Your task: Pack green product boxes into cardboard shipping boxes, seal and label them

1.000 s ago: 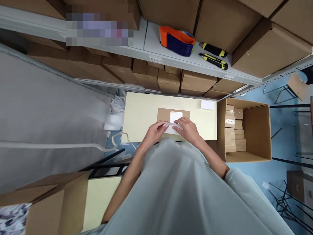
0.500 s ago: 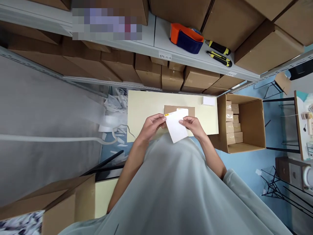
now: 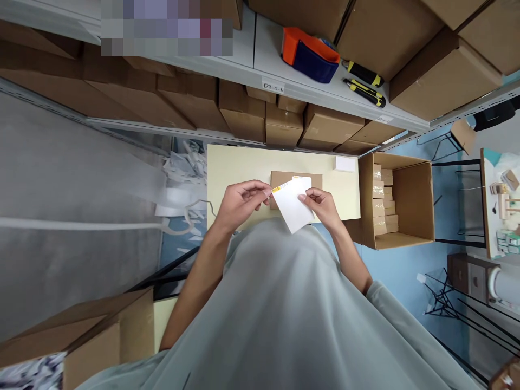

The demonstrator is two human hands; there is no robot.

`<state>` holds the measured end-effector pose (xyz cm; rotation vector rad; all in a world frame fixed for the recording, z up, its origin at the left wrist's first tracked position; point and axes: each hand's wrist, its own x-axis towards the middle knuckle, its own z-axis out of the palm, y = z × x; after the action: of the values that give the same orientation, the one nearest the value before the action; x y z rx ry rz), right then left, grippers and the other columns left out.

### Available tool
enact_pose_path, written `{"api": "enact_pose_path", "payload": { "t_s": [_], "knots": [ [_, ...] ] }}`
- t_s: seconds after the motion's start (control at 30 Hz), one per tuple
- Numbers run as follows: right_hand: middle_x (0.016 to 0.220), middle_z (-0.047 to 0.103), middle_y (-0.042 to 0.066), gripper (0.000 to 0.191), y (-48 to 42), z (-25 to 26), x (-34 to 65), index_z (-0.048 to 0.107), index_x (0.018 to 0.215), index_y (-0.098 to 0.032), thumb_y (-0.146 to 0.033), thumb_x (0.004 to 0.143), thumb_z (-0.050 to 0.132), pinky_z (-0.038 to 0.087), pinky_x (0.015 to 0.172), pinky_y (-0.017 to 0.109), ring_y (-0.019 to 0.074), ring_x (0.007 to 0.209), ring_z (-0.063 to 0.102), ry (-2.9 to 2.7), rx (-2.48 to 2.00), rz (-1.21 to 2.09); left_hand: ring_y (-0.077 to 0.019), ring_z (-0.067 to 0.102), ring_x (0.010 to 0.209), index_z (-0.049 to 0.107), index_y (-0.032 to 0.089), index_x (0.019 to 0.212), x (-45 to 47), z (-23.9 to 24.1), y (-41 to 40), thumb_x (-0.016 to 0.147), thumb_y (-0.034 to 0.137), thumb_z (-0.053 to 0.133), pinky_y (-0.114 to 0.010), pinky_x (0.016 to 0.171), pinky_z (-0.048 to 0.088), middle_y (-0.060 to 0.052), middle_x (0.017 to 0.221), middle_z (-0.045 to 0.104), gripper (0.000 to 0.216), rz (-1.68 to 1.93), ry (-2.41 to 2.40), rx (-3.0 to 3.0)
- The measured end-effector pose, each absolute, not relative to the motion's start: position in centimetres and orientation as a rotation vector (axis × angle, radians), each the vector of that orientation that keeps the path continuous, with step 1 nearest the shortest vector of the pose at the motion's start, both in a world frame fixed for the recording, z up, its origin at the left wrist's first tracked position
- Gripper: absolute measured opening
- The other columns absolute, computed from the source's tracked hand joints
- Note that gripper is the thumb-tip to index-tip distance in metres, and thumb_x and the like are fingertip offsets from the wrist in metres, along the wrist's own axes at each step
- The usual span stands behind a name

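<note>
White sheet (image 3: 294, 208), one, above the bench's (image 3: 239, 162) near edge: my right hand (image 3: 320, 206) pinches it; my left hand (image 3: 239, 206), farther left than half a second ago, has fingertips at its yellow-marked corner, grip unclear. Carton (image 3: 413, 200), one, by the right edge: small boxes (image 3: 378, 207), two rows.

The white paper (image 3: 296, 211) hides part of the brown cardboard (image 3: 281, 177) behind it, its edge print (image 3: 277, 189) too small to read, while pixelation masks part of the shelf (image 3: 268, 50) and the left edge crops a carton (image 3: 137, 327).
</note>
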<state>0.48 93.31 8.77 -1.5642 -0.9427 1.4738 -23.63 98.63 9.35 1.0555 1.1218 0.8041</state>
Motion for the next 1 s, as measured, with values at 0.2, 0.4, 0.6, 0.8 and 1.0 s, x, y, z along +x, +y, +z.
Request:
{"api": "enact_pose_path", "payload": {
  "t_s": [0.2,0.4,0.6,0.8,1.0],
  "knots": [
    [0.081,0.074,0.003,0.06,93.8,9.1,2.1,0.076,0.082,-0.024,-0.081,0.072,0.091,0.05,0.063,0.031,0.0192,0.073,0.063,-0.987,-1.541,1.512,-0.0187,0.064,0.063,0.079,0.022,0.074,-23.0,10.2,99.3,0.076,0.039,0.081,-0.03,0.054,0.049,-0.007,0.075,0.073,0.017,0.752,1.11,1.167],
    [0.083,0.076,0.003,0.058,94.3,8.9,4.0,0.077,0.081,-0.023,-0.079,0.072,0.093,0.051,0.064,0.03,0.0189,0.074,0.065,-0.995,-1.51,1.563,-0.0199,0.066,0.066,0.08,0.022,0.076,-21.6,10.6,99.4,0.08,0.042,0.08,-0.032,0.059,0.056,-0.008,0.079,0.075,0.02,0.723,1.099,1.221],
    [0.083,0.076,0.002,0.054,94.5,8.8,6.0,0.077,0.083,-0.023,-0.073,0.076,0.093,0.05,0.065,0.03,0.0187,0.075,0.066,-1.001,-1.488,1.594,-0.0187,0.065,0.066,0.08,0.021,0.076,-20.1,10.6,99.4,0.08,0.037,0.08,-0.03,0.059,0.056,-0.008,0.079,0.075,0.016,0.703,1.152,1.256],
    [0.081,0.075,0.002,0.057,94.9,8.8,7.4,0.075,0.081,-0.022,-0.076,0.073,0.093,0.05,0.065,0.029,0.0184,0.074,0.065,-1.001,-1.467,1.627,-0.0159,0.06,0.062,0.077,0.021,0.074,-18.4,11.4,99.5,0.078,0.042,0.077,-0.027,0.056,0.052,-0.005,0.072,0.07,0.021,0.657,1.156,1.293],
    [0.08,0.073,0.002,0.057,95.1,8.6,8.7,0.075,0.081,-0.022,-0.075,0.075,0.093,0.05,0.065,0.029,0.0178,0.073,0.064,-1.01,-1.441,1.657,-0.0138,0.059,0.061,0.075,0.02,0.075,-17.3,11.7,99.6,0.079,0.041,0.076,-0.025,0.056,0.052,-0.005,0.076,0.073,0.022,0.6,1.181,1.34]
  ]
}}
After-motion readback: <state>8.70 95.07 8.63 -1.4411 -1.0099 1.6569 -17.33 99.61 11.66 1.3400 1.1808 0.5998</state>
